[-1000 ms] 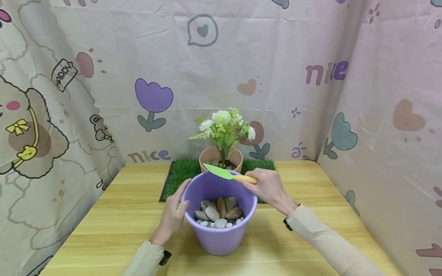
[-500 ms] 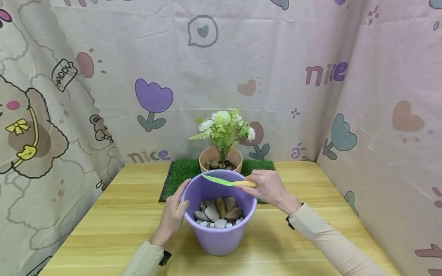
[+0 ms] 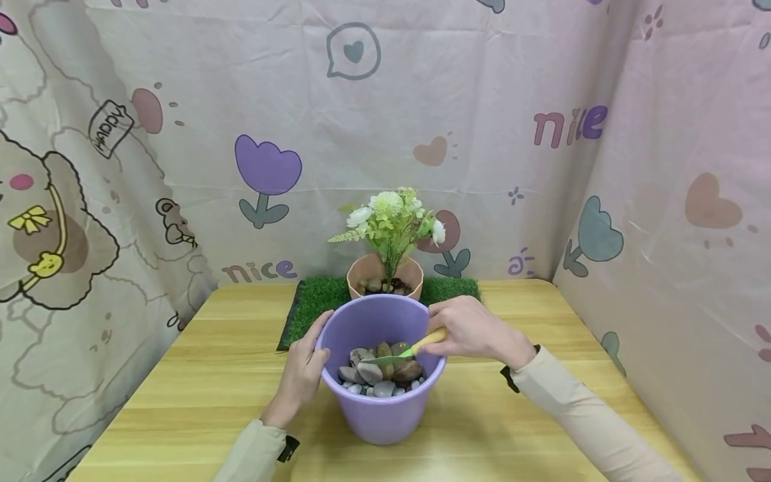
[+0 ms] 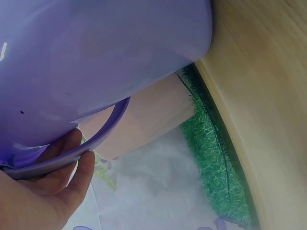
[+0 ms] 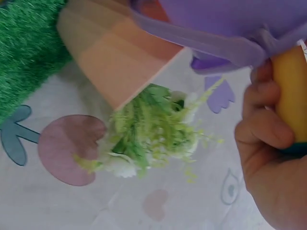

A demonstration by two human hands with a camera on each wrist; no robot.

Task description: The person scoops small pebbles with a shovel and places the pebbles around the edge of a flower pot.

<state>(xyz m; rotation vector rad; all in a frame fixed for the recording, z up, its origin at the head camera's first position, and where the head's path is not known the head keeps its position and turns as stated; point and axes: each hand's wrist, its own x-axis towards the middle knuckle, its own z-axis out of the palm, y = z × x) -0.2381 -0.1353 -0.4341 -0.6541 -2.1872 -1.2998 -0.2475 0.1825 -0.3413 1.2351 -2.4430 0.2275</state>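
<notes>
Purple bucket (image 3: 385, 423) on the wood-grain worktop (image 3: 199, 381), landmark for everything here. Right hand (image 3: 472, 328) is over the bucket's right rim, fingers curled tight round the yellow handle of a small trowel (image 3: 412, 351). Trowel slopes down into the bucket; its green blade lies over the stones, can't tell if it touches them. Left hand (image 3: 304, 371) is at the bucket's left rim, thumb on the near side, fingers gripping; left wrist view has them either side of a curved purple band (image 4: 112, 122) that stands off the bucket wall.

Inside the bucket: big smooth stones (image 3: 369, 373), grey and brown, in a heap, with small pale pebbles (image 3: 355, 389) at the near side. Bucket is upright.

Behind the bucket: peach planter (image 3: 411, 273), with white flowers and light-green foliage (image 3: 388, 234) rising out of it, plus stones and dark bits at the stem base. Bucket rim hides its lower front. Planter is on a green turf mat (image 3: 319, 304), which shows both sides behind the bucket. Farther behind the bucket: printed cloth (image 3: 385, 87), tulips, hearts, "nice" lettering. Beige sleeves (image 3: 581, 408) come in from the bucket's near side, black band at each cuff.
</notes>
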